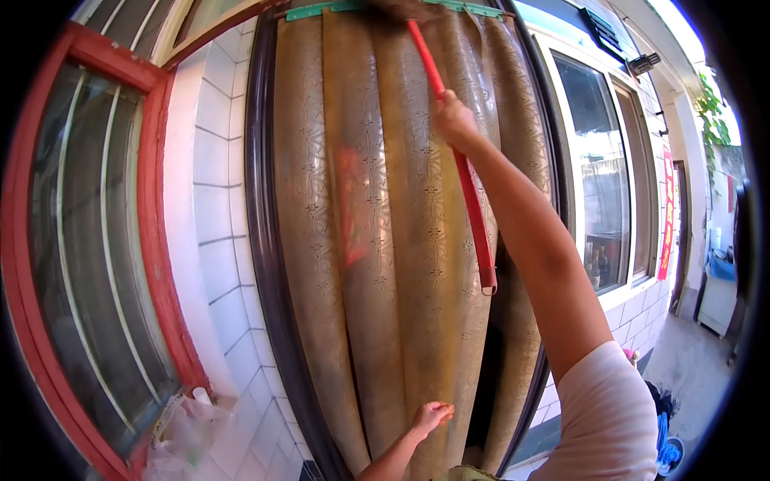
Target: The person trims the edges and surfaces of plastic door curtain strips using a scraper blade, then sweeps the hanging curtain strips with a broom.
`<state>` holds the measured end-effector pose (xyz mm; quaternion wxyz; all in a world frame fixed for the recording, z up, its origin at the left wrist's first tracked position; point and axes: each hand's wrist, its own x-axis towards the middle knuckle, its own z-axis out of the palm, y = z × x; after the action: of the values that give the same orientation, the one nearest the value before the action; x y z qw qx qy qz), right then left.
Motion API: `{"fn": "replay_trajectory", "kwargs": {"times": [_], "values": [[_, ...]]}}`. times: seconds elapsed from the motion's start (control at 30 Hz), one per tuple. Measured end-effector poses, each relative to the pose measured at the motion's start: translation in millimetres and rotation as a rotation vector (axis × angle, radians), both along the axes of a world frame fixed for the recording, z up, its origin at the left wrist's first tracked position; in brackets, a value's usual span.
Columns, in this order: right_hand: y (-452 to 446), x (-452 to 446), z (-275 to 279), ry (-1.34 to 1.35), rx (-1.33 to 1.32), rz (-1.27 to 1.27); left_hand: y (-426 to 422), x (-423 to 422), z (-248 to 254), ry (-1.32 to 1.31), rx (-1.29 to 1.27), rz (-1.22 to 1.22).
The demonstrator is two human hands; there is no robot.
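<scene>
A red-handled broom [471, 188] slants upward in front of the door curtain, with its dark, bristly head [401, 10] blurred at the top edge. My right hand [454, 120] is raised high and closed around the handle partway up. The handle's lower end, with a hanging loop, points down. Long brownish plastic curtain strips [361, 321] with a flower pattern hang from a green rail [309, 12]. Low in front of the strips is my left hand [431, 417], its fingers curled together. What they hold, if anything, cannot be made out.
A dark door frame [265, 200] borders the curtain. At left stands a red-framed window [152, 184] beside white tiles, with a plastic bag [188, 433] below. A white-framed window [593, 168] is at right. Further right, a bucket with blue cloth [670, 453] sits low.
</scene>
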<state>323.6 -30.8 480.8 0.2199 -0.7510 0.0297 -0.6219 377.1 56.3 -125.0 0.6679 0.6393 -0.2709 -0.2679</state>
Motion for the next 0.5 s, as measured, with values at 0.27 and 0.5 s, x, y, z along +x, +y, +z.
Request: {"fn": "replay_trajectory", "kwargs": {"times": [0.27,0.5], "values": [[18.9,1.7,-192.2,0.310,-0.384,0.342,-3.5,-0.6,-3.6,0.004,-0.010,0.025],[11.9,-15.7,-117.4,-0.087,-0.375,0.277,-6.2,-2.1,-0.1,-0.141,0.025,0.044]]}}
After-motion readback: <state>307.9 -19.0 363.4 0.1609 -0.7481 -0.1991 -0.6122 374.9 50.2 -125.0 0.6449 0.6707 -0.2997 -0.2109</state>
